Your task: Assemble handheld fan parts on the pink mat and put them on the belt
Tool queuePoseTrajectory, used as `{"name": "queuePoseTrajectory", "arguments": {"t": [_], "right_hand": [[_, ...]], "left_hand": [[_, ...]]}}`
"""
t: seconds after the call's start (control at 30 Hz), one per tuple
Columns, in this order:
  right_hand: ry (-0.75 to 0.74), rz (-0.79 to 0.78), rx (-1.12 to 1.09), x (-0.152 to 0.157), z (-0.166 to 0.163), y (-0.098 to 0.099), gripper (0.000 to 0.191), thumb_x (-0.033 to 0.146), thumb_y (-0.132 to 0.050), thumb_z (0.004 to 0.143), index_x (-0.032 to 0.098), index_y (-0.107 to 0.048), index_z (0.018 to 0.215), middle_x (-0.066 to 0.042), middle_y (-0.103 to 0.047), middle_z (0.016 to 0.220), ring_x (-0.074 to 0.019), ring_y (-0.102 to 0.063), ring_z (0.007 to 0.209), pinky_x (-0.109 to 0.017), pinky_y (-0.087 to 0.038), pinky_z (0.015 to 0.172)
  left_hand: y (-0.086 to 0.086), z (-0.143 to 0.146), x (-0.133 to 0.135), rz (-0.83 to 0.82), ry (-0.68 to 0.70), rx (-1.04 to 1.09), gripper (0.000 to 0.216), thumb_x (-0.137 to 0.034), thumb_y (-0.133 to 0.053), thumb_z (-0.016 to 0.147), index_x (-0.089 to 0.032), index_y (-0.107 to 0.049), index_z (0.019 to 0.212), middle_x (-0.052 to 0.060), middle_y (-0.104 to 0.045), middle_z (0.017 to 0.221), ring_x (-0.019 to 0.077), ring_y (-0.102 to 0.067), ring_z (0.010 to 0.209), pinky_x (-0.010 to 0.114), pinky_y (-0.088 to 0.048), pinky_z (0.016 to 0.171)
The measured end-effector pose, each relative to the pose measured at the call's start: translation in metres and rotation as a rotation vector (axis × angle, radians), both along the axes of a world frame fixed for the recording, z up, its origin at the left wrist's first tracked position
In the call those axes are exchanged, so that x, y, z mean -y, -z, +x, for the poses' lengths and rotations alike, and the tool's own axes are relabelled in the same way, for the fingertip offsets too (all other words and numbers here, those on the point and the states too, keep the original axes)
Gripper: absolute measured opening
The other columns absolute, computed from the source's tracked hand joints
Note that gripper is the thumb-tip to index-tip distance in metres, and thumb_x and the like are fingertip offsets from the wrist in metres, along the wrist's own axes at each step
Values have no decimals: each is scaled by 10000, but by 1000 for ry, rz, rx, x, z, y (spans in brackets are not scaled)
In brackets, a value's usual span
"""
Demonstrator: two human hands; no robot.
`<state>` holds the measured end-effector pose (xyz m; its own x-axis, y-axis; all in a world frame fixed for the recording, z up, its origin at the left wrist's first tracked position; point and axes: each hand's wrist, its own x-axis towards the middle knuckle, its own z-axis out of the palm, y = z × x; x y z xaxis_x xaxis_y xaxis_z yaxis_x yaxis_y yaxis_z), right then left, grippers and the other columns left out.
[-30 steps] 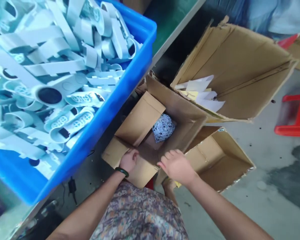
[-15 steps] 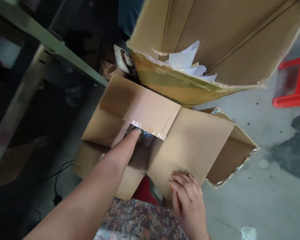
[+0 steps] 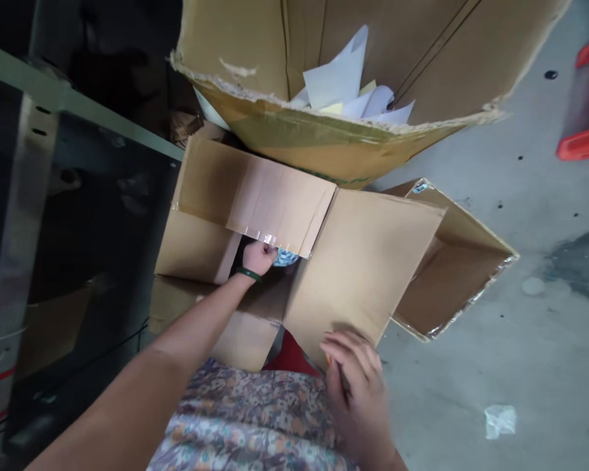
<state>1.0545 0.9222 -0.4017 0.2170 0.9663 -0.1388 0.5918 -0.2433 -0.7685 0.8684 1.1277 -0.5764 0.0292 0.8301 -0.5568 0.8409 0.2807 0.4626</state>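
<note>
While the left hand [image 3: 258, 258], its grip hidden, reaches under a tan cardboard flap [image 3: 279, 212] to blue-speckled wrapping [image 3: 285, 258], the right hand [image 3: 356, 396] clasps another flap [image 3: 358, 275] above the grey concrete floor [image 3: 495, 275].

The cardboard flap [image 3: 279, 209] and the left hand [image 3: 258, 257] are hiding most of the blue-and-white bundle [image 3: 285, 258] at centre, leaving its kind unclear. The top edge is cutting off the large carton [image 3: 324, 59], while the right edge is cropping the blurred red plastic piece [image 3: 586, 111].
</note>
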Motion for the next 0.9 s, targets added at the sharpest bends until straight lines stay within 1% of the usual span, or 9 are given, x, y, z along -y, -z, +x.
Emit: {"name": "queuePoseTrajectory", "arguments": {"t": [0.13, 0.3, 0.43, 0.5, 0.57, 0.67, 0.73, 0.8, 0.9], "right_hand": [[35, -4, -109, -4, 4, -10, 266, 128, -448, 1012, 263, -631, 1151, -42, -711, 1119, -230, -651, 1089, -411, -513, 933], [49, 2, -185, -7, -4, -38, 298, 152, -423, 1024, 257, -645, 1192, -61, -702, 1155, -226, -647, 1101, -384, -533, 938], [-19, 54, -142, -23, -16, -87, 332, 231, -469, 1037, 251, -590, 1346, -101, -620, 1330, -272, -575, 1221, -451, -499, 1011], [-46, 111, -92, -29, -15, -118, 320, 245, -519, 1017, 251, -605, 1325, -102, -568, 1395, -308, -509, 1276, -498, -449, 1053], [-17, 161, -57, -28, -7, -146, 227, 235, -547, 995, 249, -656, 1194, -92, -577, 1357, -321, -484, 1262, -515, -402, 1067], [29, 194, -66, -12, 19, -176, 125, 206, -538, 991, 240, -654, 958, -50, -652, 1107, -267, -547, 1088, -498, -343, 1064], [28, 171, -114, 7, 42, -187, 141, 191, -524, 999, 234, -627, 914, -17, -651, 948, -220, -568, 951, -462, -332, 1038], [39, 105, -130, 27, 66, -190, 124, 173, -518, 993, 227, -623, 955, -8, -639, 877, -205, -562, 876, -428, -339, 993], [64, -45, -87, 49, 100, -184, 96, 150, -560, 953, 213, -632, 953, -13, -656, 857, -212, -571, 848, -400, -337, 945]], "left_hand": [[-66, -12, 23, 142, -16, 43, 280, -273, -683, 816, -184, -482, 642, -61, -444, 591, 101, -474, 600, 226, -443, 645], [-189, -36, 51, 300, 26, 104, 274, -365, -569, 772, -209, -417, 605, -58, -393, 533, 93, -371, 520, 211, -349, 533], [-290, -23, 67, 332, 203, 199, 311, -357, -614, 791, -200, -445, 583, -60, -409, 499, 78, -341, 459, 210, -320, 482], [-332, -4, 75, 358, 341, 310, 274, -282, -635, 818, -192, -479, 612, -58, -445, 518, 72, -364, 461, 204, -319, 479], [-364, 19, 84, 387, 467, 431, 215, -185, -632, 839, -190, -500, 669, -58, -475, 558, 68, -391, 481, 193, -324, 486], [-392, 55, 97, 385, 594, 553, 211, -100, -612, 846, -196, -479, 713, -68, -464, 584, 65, -396, 505, 179, -322, 494], [-397, 80, 108, 362, 658, 604, 216, -92, -608, 855, -198, -470, 727, -68, -468, 600, 67, -404, 519, 176, -329, 503], [-392, 106, 119, 344, 706, 642, 208, -114, -606, 870, -199, -470, 737, -61, -486, 617, 71, -425, 534, 175, -349, 517], [-367, 144, 136, 329, 762, 618, 204, -173, -579, 881, -200, -462, 714, -57, -478, 601, 78, -440, 524, 180, -363, 517]]}}
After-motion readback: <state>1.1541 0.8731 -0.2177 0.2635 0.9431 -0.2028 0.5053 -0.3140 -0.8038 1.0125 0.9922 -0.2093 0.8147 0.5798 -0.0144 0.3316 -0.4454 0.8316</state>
